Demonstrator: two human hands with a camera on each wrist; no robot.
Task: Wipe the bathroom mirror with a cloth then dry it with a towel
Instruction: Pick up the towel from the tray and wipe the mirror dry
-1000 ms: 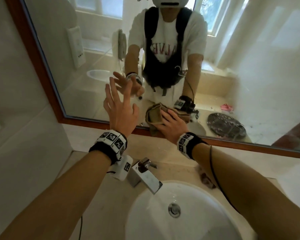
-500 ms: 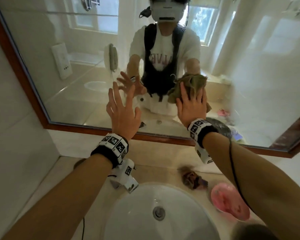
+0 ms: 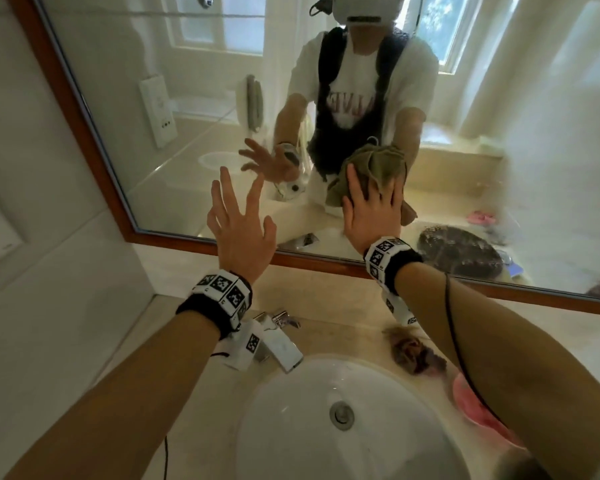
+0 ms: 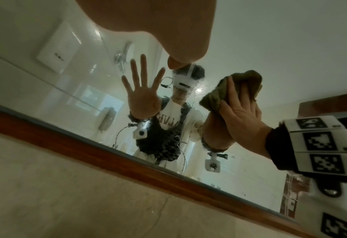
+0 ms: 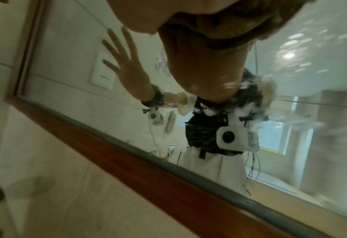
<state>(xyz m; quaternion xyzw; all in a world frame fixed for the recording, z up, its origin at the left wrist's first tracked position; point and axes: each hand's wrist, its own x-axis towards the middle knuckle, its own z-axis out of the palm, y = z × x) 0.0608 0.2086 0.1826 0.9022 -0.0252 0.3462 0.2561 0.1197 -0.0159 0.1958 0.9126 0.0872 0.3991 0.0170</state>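
Note:
The bathroom mirror (image 3: 187, 109) has a brown wooden frame (image 3: 326, 263) and fills the wall above the counter. My right hand (image 3: 371, 206) lies with straight fingers over an olive-brown cloth (image 3: 378, 164) and presses it onto the lower middle of the glass. The left wrist view shows that hand (image 4: 237, 111) and the bunched cloth (image 4: 241, 80) from the side. My left hand (image 3: 238, 216) is raised in front of the glass to the left, fingers spread, holding nothing and apart from the mirror. A dark crumpled towel (image 3: 413, 351) lies on the counter.
Below my arms is a white sink (image 3: 291, 427) with a chrome faucet (image 3: 281, 341) behind it. A pink dish (image 3: 478, 407) sits at the right of the basin. A tiled wall (image 3: 32, 237) closes the left side.
A second ago my right hand held the cloth at the mirror's lower frame; it has slid up the glass and to the right. My left hand has stayed raised and spread.

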